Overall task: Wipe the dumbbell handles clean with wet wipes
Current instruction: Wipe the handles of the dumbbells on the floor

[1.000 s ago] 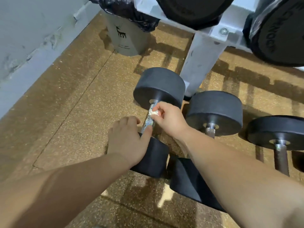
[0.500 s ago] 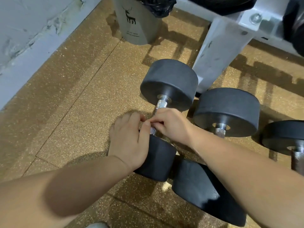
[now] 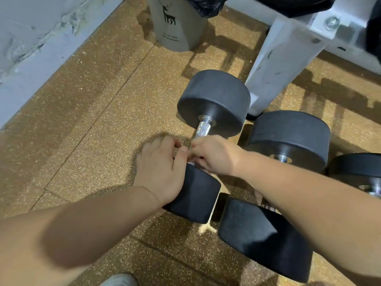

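**Item 1, 1st dumbbell** (image 3: 214, 102): leftmost of 3 on the speckled floor (image 3: 92, 120), its far head near the rack leg (image 3: 274, 58). The knurled handle (image 3: 203, 130) shows bare at its far end only.

**Item 2, my left hand** (image 3: 160, 168): palm on the near head, fingers curled over its inner edge, steadying it.

**Item 3, my right hand** (image 3: 214, 155): fingers wrapped round the handle's near end.

**Item 4, wet wipe:** hidden under those fingers; I cannot tell how it sits.

**Risks, as I judge them:**
- The round heads could roll if my left hand eases, knocking the 2nd dumbbell (image 3: 288, 139) just beside.
- The knurling may snag or shred the wipe.
- My left thumb touches my right fingers, so a slip could pinch skin against the head.
- The far end could go unwiped.
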The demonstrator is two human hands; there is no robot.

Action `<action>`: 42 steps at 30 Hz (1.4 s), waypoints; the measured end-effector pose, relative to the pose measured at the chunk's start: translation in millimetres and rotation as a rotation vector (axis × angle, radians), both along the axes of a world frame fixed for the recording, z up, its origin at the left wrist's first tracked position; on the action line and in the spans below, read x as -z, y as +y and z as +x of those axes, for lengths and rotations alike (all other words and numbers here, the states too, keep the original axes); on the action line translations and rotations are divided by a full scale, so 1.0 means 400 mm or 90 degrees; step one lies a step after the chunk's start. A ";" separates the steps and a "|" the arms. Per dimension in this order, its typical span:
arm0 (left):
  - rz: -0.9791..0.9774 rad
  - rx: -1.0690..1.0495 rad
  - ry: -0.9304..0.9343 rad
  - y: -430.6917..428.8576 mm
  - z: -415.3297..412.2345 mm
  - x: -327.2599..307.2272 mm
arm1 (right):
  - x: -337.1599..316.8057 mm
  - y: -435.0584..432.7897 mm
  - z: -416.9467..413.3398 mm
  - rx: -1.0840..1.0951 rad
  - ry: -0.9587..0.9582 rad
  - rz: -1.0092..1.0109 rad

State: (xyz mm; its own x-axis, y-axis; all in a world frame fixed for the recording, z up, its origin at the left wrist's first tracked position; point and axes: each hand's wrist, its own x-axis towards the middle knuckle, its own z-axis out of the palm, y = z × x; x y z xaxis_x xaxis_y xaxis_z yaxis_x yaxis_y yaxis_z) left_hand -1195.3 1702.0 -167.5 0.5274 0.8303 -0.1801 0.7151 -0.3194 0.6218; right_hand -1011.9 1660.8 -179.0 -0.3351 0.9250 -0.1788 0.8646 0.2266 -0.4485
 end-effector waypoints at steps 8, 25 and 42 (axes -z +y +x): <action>-0.023 -0.006 0.008 0.020 -0.011 0.005 | 0.031 0.059 -0.004 0.280 -0.141 0.086; -0.031 0.000 0.005 0.038 -0.023 0.007 | 0.032 -0.013 -0.041 0.155 0.065 0.063; -0.151 -0.024 0.002 0.194 -0.118 0.032 | 0.078 0.077 -0.058 0.341 0.083 0.143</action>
State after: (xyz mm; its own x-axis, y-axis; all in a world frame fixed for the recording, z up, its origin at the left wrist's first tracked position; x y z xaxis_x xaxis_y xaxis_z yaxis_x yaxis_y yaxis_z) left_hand -1242.6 1779.6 -180.2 0.4958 0.7839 -0.3737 0.7256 -0.1375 0.6743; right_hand -1035.2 1691.5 -210.0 0.1820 0.9819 0.0527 0.8260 -0.1236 -0.5500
